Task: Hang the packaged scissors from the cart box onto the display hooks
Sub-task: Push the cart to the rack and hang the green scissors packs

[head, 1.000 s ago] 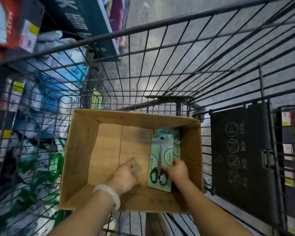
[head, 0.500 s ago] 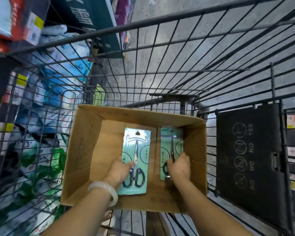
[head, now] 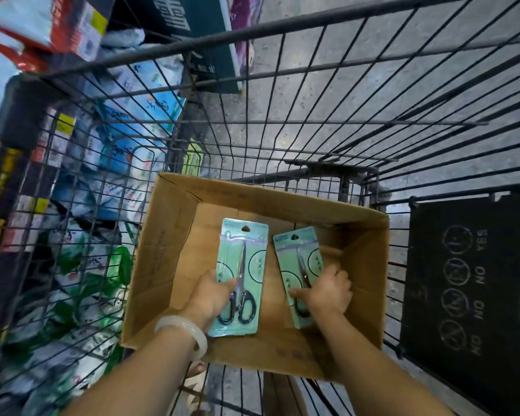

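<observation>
Nearest to us, both forearms reach down into the cardboard box (head: 162, 265), which sits in the wire cart (head: 312, 94); a pale bangle (head: 182, 333) circles the left wrist. Our left hand (head: 212, 295) grips the larger scissors pack (head: 242, 277) at its lower left edge, thumb lying across the card face beside the black handle loops. Our right hand (head: 327, 291) holds the smaller scissors pack (head: 300, 271) low down, fingers curled over its right edge and thumb pressed on the front. Both hands are closed on their cards, each with one pack.

What the coming move turns on, we judge, is the long axis: each pack runs lengthwise away from us, handles at the hand end, blade tips and the punched hang hole at the far end. The left pack lies almost straight; the right one tilts, its top leaning left. So the holes lead, and should meet a hook first once the packs are carried out. No display hooks are in view, so we cannot tell which hand is nearer them.

Both mint-green cards carry circled Chinese characters too small for us to read. Further off to the right, the cart's dark child-seat flap (head: 469, 283) reads "NO NO YES" and "NO NO" beside round pictograms. Beyond the wire on the left, shelved goods (head: 126, 121) show blurred print, and grey floor (head: 342, 70) lies ahead.
</observation>
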`<state>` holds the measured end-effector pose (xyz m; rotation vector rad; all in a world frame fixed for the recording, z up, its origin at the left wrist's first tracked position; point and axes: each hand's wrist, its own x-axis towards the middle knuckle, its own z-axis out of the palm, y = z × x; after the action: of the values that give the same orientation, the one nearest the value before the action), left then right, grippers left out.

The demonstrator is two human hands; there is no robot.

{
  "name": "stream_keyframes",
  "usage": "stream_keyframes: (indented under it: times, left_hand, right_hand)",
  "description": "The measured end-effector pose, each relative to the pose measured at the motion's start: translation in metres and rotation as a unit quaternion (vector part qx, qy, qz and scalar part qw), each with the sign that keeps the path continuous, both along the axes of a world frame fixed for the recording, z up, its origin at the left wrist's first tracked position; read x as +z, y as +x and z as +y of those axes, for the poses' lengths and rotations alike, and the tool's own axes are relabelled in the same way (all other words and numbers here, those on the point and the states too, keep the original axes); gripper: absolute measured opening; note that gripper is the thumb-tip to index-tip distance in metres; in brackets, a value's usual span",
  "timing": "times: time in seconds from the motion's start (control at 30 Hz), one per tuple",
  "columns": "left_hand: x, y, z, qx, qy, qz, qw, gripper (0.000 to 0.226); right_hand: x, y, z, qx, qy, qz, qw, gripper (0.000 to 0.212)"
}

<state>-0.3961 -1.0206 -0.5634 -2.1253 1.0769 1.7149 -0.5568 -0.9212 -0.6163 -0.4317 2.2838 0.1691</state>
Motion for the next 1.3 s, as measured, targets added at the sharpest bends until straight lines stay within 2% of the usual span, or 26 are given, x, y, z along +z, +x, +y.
stream_keyframes:
  times: [0.1, 0.2, 0.37, 0.43, 0.53, 0.67, 0.77, 0.8, 0.9, 1.1, 1.17, 1.23, 1.27, 1.3]
  left_hand:
    - [0.007, 0.0, -0.001, 0.013, 0.004, 0.007, 1.0, 0.006]
    - [0.016, 0.003, -0.005, 0.023, -0.003, 0.013, 1.0, 0.013]
    - [0.043, 0.007, -0.009, 0.067, -0.066, 0.027, 0.995, 0.011]
    - [0.061, 0.01, -0.011, 0.091, -0.094, 0.037, 0.991, 0.007]
    - [0.096, 0.02, -0.013, 0.117, -0.133, 0.05, 0.983, 0.016]
    - [0.147, 0.047, -0.011, 0.149, -0.196, 0.072, 0.967, 0.019]
    - [0.19, 0.086, 0.005, 0.183, -0.243, 0.079, 0.949, 0.031]
    - [0.194, 0.096, 0.007, 0.191, -0.252, 0.094, 0.944, 0.025]
    - [0.232, 0.149, 0.045, 0.221, -0.3, 0.111, 0.921, 0.013]
    - [0.313, 0.273, 0.204, 0.354, -0.371, 0.07, 0.856, 0.016]
    - [0.331, 0.315, 0.273, 0.422, -0.382, 0.057, 0.821, 0.017]
    - [0.347, 0.355, 0.344, 0.494, -0.402, 0.045, 0.77, 0.035]
    - [0.357, 0.373, 0.379, 0.522, -0.413, 0.038, 0.745, 0.037]
    - [0.367, 0.387, 0.412, 0.55, -0.418, 0.03, 0.723, 0.03]
  right_hand:
    - [0.001, -0.008, -0.002, -0.041, -0.045, -0.025, 0.998, 0.075]
    - [0.007, -0.01, -0.009, -0.091, -0.095, -0.116, 0.985, 0.054]
    - [0.043, -0.008, -0.027, -0.198, -0.21, -0.278, 0.916, 0.033]
    - [0.068, -0.006, -0.038, -0.194, -0.253, -0.311, 0.895, 0.021]
    - [0.109, 0.003, -0.056, -0.164, -0.31, -0.345, 0.87, 0.015]
    - [0.164, 0.03, -0.076, -0.078, -0.354, -0.373, 0.854, 0.014]
    - [0.213, 0.062, -0.081, -0.02, -0.391, -0.38, 0.838, 0.014]
    - [0.223, 0.068, -0.083, -0.012, -0.402, -0.379, 0.833, 0.019]
    - [0.265, 0.114, -0.072, 0.043, -0.432, -0.392, 0.811, 0.034]
    - [0.335, 0.257, 0.026, 0.196, -0.421, -0.452, 0.762, 0.035]
    - [0.348, 0.31, 0.075, 0.253, -0.399, -0.472, 0.744, 0.041]
    - [0.359, 0.365, 0.127, 0.313, -0.381, -0.488, 0.72, 0.048]
    - [0.366, 0.392, 0.153, 0.341, -0.371, -0.5, 0.704, 0.048]
    - [0.372, 0.418, 0.18, 0.364, -0.357, -0.515, 0.689, 0.046]
